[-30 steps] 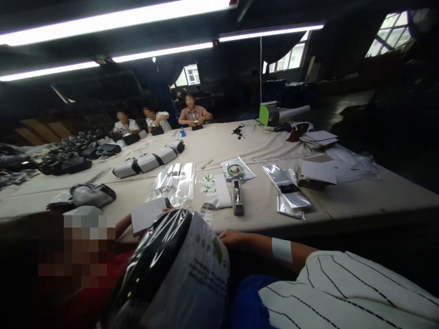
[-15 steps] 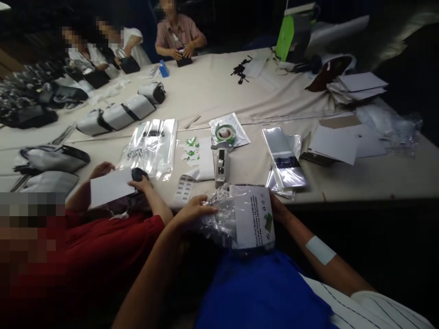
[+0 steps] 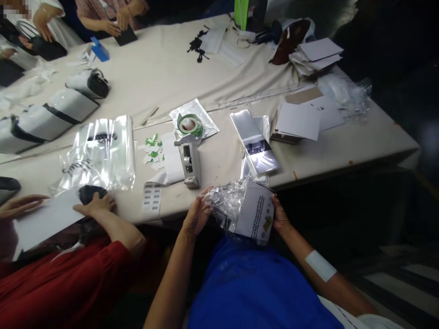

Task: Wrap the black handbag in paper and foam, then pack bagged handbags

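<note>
A clear plastic bag point(image 3: 227, 197) with a white printed panel point(image 3: 255, 211) in it is held over my lap, just off the table's front edge. My left hand point(image 3: 198, 214) grips the crumpled end of the bag, its fingertips partly behind the plastic. On the other side my right hand point(image 3: 280, 214) clasps the panel's edge, thumb in front and fingers hidden behind. A dark green or black patch of print shows near the panel's lower right corner. What else the bag contains cannot be made out.
Ahead stand a tape dispenser point(image 3: 191, 165), a green tape roll point(image 3: 190, 124), a barcode label sheet point(image 3: 151, 197) and flat plastic sleeves point(image 3: 255, 144). White cards point(image 3: 298, 119) lie right. At left, a co-worker's hands point(image 3: 98, 204) hold a white sheet point(image 3: 51, 218); others handle black bags point(image 3: 126, 35).
My view has swung right and down, so the table things sit further left. The bag stays in both hands and has tilted; my left hand now grips nearer its upper crumpled end.
</note>
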Motion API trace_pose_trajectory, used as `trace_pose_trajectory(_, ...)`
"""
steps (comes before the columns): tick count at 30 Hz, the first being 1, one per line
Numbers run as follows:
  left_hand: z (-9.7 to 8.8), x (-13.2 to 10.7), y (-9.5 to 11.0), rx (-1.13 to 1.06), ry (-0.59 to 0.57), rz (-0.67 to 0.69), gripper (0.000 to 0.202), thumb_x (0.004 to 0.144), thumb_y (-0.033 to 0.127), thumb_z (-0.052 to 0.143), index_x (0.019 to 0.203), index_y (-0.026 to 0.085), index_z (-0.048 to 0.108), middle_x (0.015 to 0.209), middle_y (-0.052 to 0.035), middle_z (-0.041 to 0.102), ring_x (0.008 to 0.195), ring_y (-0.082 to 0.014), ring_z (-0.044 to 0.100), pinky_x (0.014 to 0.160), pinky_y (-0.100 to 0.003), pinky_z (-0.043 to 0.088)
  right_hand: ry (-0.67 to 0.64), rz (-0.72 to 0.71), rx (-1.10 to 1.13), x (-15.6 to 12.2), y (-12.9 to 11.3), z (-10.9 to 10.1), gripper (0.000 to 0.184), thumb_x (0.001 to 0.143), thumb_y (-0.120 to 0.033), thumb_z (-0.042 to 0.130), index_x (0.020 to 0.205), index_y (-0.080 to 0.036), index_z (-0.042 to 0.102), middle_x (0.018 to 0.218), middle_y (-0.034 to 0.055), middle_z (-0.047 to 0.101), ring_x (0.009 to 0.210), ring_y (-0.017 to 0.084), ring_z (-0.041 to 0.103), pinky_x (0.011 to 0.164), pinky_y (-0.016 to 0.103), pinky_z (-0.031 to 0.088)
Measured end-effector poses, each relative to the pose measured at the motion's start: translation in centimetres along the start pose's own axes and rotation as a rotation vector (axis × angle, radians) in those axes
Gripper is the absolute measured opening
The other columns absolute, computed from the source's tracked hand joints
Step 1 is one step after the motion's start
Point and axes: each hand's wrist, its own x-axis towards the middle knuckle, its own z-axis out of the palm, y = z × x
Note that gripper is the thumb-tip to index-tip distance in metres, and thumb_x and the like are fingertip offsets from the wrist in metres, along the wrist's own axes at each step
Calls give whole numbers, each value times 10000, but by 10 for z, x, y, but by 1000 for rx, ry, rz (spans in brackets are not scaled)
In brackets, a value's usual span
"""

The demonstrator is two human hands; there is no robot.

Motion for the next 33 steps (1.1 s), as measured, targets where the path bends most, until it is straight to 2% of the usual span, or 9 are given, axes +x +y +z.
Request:
trace_pose_trajectory(4, 11, -14, -26, 106, 79, 119, 776, 703, 307, 810, 1385, 250, 445, 1326, -82, 567, 1178, -219, 561, 1026, -326, 426, 1, 12, 32, -11, 14, -5, 411, 715, -487, 747, 1024, -232, 657, 917, 43, 749, 999, 285, 672, 891, 462, 562)
trace_pose_trajectory(6, 13, -20, -27, 200, 94, 148, 813, 701, 258, 807, 1409, 256, 407, 1319, -81, 571, 1161, -218, 573, 1017, -329, 435, -21, 0, 43, -20, 22, -3, 412, 721, -495, 742, 1030, -237, 656, 931, 39, 749, 1000, 273, 671, 890, 445, 563)
trace_pose_trajectory(11, 12, -16, -3, 356, 142, 253, 714, 727, 287, 783, 1365, 252, 466, 1359, -76, 541, 1170, -222, 561, 990, -308, 454, -63, 4, 140, -41, 41, 19, 412, 733, -515, 740, 1028, -239, 659, 959, 33, 743, 1013, 269, 664, 920, 444, 547)
trace_pose_trajectory(17, 18, 37, 27, 421, 118, 309, 670, 710, 316, 789, 1314, 218, 515, 1242, -84, 603, 1012, -179, 613, 874, -272, 479, -215, 99, 197, -37, 46, 37, 394, 784, -460, 716, 1082, -212, 647, 1055, 51, 715, 1053, 240, 640, 960, 425, 512)
trace_pose_trajectory(21, 29, 92, 37, 462, 92, 232, 705, 700, 394, 789, 1312, 193, 503, 900, -36, 664, 745, -133, 606, 688, -235, 463, -319, 166, -15, -31, 13, 33, 479, 799, -350, 721, 1245, -271, 566, 1237, 65, 636, 1147, 260, 593, 918, 449, 525)
trace_pose_trajectory(24, 38, 144, 45, 607, 57, 193, 724, 677, 477, 780, 1271, 150, 527, 799, -22, 647, 661, -121, 576, 632, -235, 440, -365, 238, -295, -26, -25, 29, 635, 792, -316, 720, 1369, -354, 456, 1334, 58, 570, 1187, 272, 567, 845, 418, 553)
trace_pose_trajectory(28, 39, 203, 52, 849, 202, 199, 697, 655, 577, 745, 1138, 95, 603, 731, -30, 635, 648, -144, 581, 638, -265, 461, -430, 274, -715, 1, -71, 32, 761, 743, -383, 749, 1421, -261, 427, 1213, 111, 636, 1078, 287, 620, 804, 403, 551)
trace_pose_trajectory(30, 32, 213, 55, 874, 280, 185, 636, 724, 609, 673, 1095, 96, 627, 831, -82, 670, 754, -189, 627, 712, -306, 493, -454, 230, -917, 22, -88, 41, 729, 729, -428, 747, 1372, -192, 498, 1127, 122, 671, 1056, 299, 620, 803, 411, 546)
trace_pose_trajectory(33, 22, 199, 60, 873, 363, 152, 642, 869, 652, 452, 1129, 92, 627, 1094, -172, 665, 1003, -259, 637, 882, -382, 494, -425, 147, -1040, 53, -105, 59, 654, 775, -524, 669, 1317, -178, 547, 1198, 138, 637, 1101, 311, 595, 798, 414, 551)
